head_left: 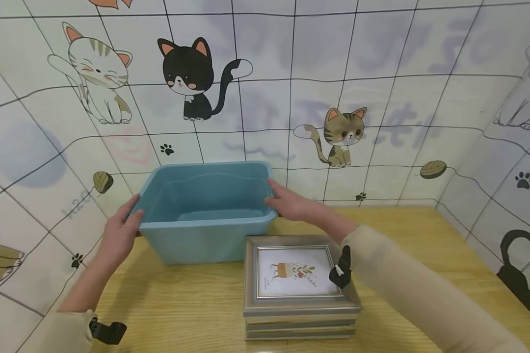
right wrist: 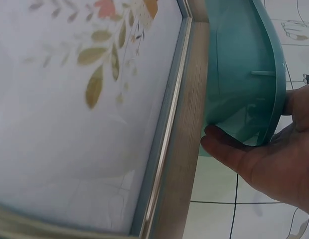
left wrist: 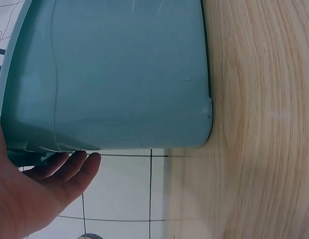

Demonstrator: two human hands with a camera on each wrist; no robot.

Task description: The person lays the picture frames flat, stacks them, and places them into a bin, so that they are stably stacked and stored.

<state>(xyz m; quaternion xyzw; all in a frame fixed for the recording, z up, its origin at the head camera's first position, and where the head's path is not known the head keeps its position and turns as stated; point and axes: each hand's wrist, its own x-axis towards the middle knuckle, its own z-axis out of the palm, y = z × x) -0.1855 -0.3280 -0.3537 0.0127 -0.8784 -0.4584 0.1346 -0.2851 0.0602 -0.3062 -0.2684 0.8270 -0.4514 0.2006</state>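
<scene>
A blue plastic storage bin (head_left: 198, 240), without a lid, stands upright on the wooden table near the tiled wall. My left hand (head_left: 120, 234) grips its left rim, thumb on top. In the left wrist view, the fingers (left wrist: 75, 174) of that hand reach beneath the rim along the outer wall. The right rim is held by my right hand (head_left: 293, 202), with the thumb at the inner side and fingers (right wrist: 227, 149) under the edge. Below my right forearm lies a stack of picture frames (head_left: 251, 279), the top one showing a deer-like figure with leaves and flowers.
A wall covering (head_left: 265, 108) with cartoon cats and grid lines rises behind and on both sides. The wooden table (head_left: 194, 304) extends in front of the bin and to the right of the frames. The frame stack stands close to the bin's front right corner.
</scene>
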